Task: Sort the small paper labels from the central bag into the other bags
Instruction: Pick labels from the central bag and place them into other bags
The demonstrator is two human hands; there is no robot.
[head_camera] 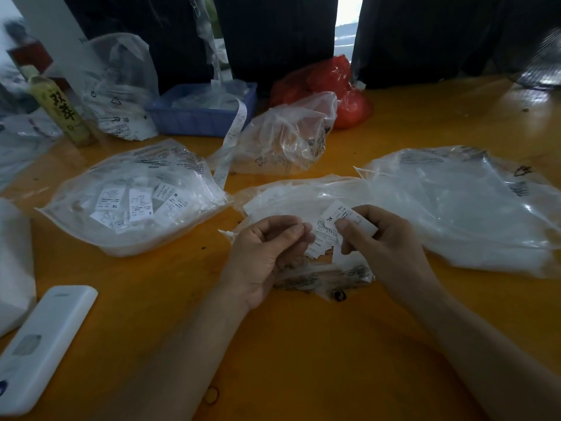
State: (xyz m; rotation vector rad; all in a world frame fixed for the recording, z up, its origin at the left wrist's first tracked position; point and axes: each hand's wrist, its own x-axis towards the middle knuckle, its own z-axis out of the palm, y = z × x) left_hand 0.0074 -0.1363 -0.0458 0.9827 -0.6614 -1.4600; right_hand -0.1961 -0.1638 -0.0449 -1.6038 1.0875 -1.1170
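The central clear bag [300, 199] lies open on the orange table with a heap of small white labels [321, 241] at its mouth. My right hand [382, 247] pinches a white label marked XL [337, 214] between thumb and fingers, above the heap. Just to its left, my left hand [267, 253] has its fingers curled over the heap's edge; whether it holds a label I cannot tell. A bag of labels [136, 202] marked XL, S and M lies to the left. Another large clear bag [461, 208] lies to the right, and a crumpled bag [288, 135] sits behind.
A blue basket [200, 113] with a strip of labels hanging out stands at the back, beside a red bag [331, 89]. At the back left is a green bottle [60, 107]. A white remote-like device [39, 344] lies at the near left. A rubber band [211, 395] lies near the front edge.
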